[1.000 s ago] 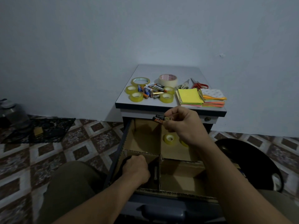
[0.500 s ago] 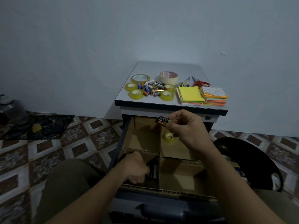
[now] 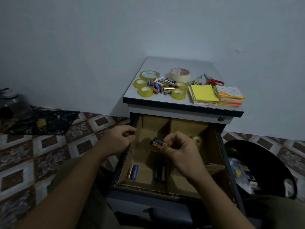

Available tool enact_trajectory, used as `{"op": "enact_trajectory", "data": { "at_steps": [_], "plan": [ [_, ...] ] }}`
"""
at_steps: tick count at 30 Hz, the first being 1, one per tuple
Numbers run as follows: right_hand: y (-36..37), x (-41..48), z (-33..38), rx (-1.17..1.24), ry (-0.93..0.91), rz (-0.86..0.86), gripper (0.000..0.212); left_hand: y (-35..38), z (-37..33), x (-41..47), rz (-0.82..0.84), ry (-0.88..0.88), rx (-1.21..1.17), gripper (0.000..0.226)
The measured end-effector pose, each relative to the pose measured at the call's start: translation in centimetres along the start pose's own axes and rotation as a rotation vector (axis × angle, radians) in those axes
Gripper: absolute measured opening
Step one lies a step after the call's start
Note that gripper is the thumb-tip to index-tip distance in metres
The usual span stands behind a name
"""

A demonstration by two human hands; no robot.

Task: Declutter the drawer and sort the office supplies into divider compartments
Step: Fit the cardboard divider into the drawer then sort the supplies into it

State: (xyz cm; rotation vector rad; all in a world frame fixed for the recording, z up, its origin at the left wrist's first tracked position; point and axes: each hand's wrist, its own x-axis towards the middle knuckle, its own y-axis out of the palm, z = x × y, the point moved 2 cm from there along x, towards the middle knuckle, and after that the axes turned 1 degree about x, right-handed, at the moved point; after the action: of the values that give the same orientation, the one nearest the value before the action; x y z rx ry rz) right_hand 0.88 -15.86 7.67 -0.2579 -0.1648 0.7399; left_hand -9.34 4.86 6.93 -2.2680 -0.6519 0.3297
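My right hand (image 3: 181, 152) pinched two black-and-orange batteries (image 3: 157, 142) above the middle of the open drawer (image 3: 143, 187), where the cardboard dividers (image 3: 142, 148) cross. My left hand (image 3: 118, 139) sat curled at the drawer's left edge; I could not tell whether it gripped anything. Four loose batteries (image 3: 134, 172) lay in the compartment (image 3: 145, 176) at the drawer's near-left corner. I judged the pair should go down there, laid flat alongside them and let go low so they would not bounce.
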Motion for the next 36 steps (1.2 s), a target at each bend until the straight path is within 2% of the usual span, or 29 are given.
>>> {"op": "enact_trajectory", "data": {
  "at_steps": [5, 11, 17, 19, 23, 29, 32, 36],
  "plan": [
    [2.5, -0.5, -1.1, -0.269, 0.050, 0.075, 0.019, 0.2, 0.9, 0.7, -0.036, -0.028, -0.089, 0.026],
    [6.2, -0.5, -0.5, -0.602, -0.059, 0.244, 0.017, 0.6, 1.5, 0.9, -0.071, -0.062, -0.129, 0.019],
    [8.5, 0.3, -1.6, -0.801, 0.012, 0.313, 0.030, 0.9, 1.8, 0.8, -0.075, -0.058, -0.106, 0.015],
    [8.7, 0.4, -2.1, -0.868, 0.041, 0.361, 0.027, 1.0, 1.8, 0.8, -0.073, -0.048, -0.097, 0.016],
    [9.0, 1.2, -2.9, -0.933, 0.083, 0.461, 0.034, 1.1, 1.6, 0.8, -0.066, -0.032, -0.091, 0.017],
    [9.3, 2.0, -3.6, -0.944, 0.030, 0.529, 0.039, 1.0, 1.6, 0.6, -0.035, -0.021, -0.077, 0.017],
    [9.1, 2.3, -3.9, -0.937, 0.008, 0.617, 0.057, 1.0, 1.6, 0.6, -0.025, -0.006, -0.063, 0.013],
    [9.4, 2.5, -4.1, -1.001, -0.056, 0.653, 0.047, 1.1, 1.6, 0.5, -0.018, -0.010, -0.056, 0.010]
  ]
}}
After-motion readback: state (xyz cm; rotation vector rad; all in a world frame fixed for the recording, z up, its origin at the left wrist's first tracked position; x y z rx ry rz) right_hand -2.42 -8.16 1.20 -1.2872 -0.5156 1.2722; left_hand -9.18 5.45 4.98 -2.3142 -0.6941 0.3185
